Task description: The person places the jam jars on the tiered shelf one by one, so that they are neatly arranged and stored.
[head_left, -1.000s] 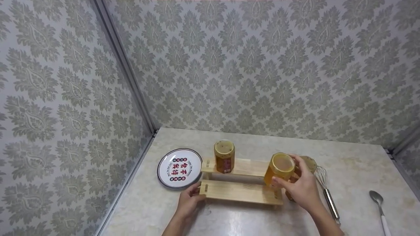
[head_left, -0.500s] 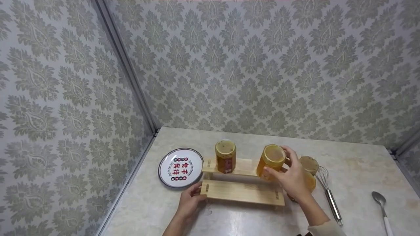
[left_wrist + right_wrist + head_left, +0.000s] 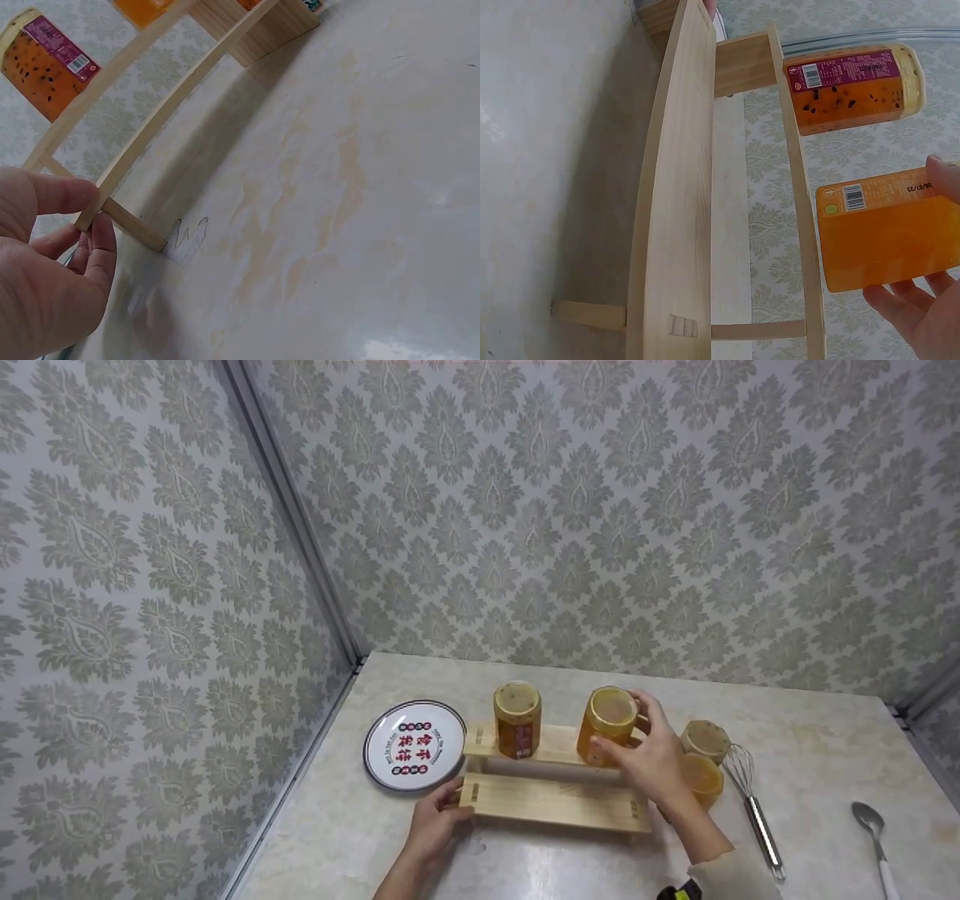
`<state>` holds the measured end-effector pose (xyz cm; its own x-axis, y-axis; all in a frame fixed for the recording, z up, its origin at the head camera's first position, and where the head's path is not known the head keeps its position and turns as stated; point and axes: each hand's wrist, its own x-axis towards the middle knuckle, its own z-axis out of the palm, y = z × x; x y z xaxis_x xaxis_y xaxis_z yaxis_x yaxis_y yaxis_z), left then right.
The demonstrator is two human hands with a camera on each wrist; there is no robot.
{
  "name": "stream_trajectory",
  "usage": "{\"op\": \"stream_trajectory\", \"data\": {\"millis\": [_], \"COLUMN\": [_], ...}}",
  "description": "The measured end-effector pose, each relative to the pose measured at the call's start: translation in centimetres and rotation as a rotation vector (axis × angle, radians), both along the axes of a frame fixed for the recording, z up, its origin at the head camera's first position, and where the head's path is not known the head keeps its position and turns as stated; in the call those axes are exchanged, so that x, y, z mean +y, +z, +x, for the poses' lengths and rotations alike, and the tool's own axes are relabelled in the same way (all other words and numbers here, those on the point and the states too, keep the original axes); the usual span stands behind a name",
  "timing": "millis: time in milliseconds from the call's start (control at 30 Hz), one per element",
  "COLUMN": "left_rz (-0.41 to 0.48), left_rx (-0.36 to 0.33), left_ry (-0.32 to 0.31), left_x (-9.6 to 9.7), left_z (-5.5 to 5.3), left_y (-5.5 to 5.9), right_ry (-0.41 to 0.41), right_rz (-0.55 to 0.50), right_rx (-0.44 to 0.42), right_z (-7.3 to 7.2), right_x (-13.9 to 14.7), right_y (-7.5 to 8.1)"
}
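Note:
A two-step wooden rack stands on the table. My left hand grips the left end of its front lower step, thumb above and fingers curled below in the left wrist view. My right hand holds a jar of orange-yellow preserve by its side, thumb in front and fingers behind. In the right wrist view, that jar's base is right at the edge of the upper step. Left of it, a jar with dark seeds and a purple label stands upright on the upper step.
Two more jars, one with a speckled top and one yellow, stand right of the rack. Beyond them lie a whisk and a white-handled spoon. A printed plate lies to the left. Patterned walls close the back and left.
My right hand has carried the orange-yellow jar leftward and back over the upper step, beside the seeded jar, and it now stands more upright. My left hand keeps its grip on the rack.

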<state>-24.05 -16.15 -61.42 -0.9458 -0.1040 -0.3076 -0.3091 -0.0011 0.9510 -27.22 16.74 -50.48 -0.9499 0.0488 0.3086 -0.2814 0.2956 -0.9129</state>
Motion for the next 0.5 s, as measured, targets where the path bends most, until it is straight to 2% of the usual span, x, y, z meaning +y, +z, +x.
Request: {"op": "stream_trajectory", "data": {"millis": [267, 500], "left_rz": [-0.005, -0.004], "left_rx": [0.015, 0.056], "left_ry": [0.002, 0.003], "left_x": [-0.03, -0.11], "left_z": [0.02, 0.21], "left_y": [-0.14, -0.25], "right_ry": [0.013, 0.019], "right_rz": [0.023, 0.044], "right_rx": [-0.03, -0.045], "right_z": [-0.23, -0.43], "right_x": [-0.36, -0.26], "right_y": [-0.01, 0.01]}}
